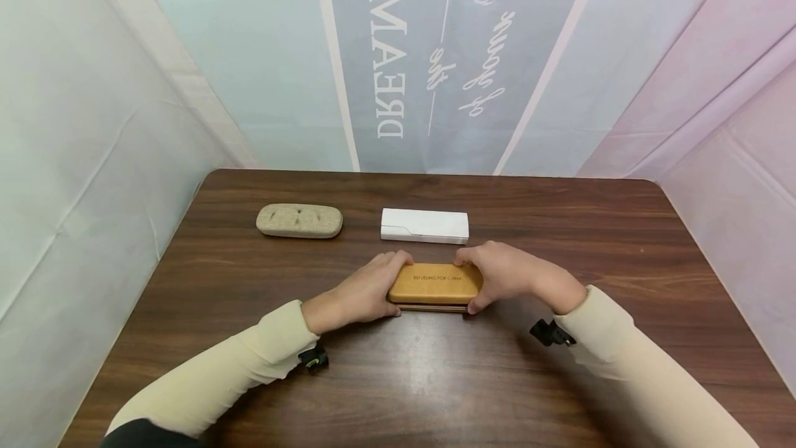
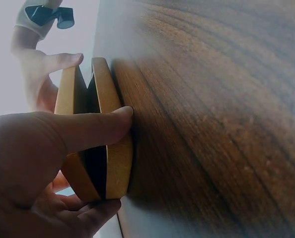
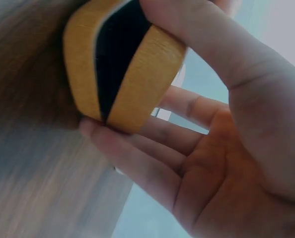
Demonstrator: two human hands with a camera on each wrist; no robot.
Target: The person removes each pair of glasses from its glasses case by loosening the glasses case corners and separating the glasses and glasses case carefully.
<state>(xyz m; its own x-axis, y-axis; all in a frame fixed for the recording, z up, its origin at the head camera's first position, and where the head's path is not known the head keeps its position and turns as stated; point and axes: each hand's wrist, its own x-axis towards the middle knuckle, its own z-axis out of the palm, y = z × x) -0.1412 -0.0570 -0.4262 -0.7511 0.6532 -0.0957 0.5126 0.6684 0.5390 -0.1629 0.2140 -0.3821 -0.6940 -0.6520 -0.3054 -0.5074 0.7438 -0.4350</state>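
Observation:
A mustard-yellow glasses case [image 1: 435, 287] with small dark lettering on its lid lies on the table before me. Its lid stands slightly raised along the front, and both wrist views show a dark gap between the lid and the base [image 2: 107, 89]. At the left end my left hand [image 1: 372, 287] grips the case, thumb at the front and fingers at the back. The other end is held by my right hand [image 1: 506, 273], its thumb near the front opening and its fingers round the back edge [image 3: 132, 130]. What lies inside is hidden in shadow.
Behind the yellow case lies a white glasses case [image 1: 425, 225]. A beige fabric-covered case [image 1: 299, 220] is farther left. The brown wood-grain table [image 1: 560, 227] ends at a printed cloth backdrop [image 1: 429, 61], with pale cloth on both sides.

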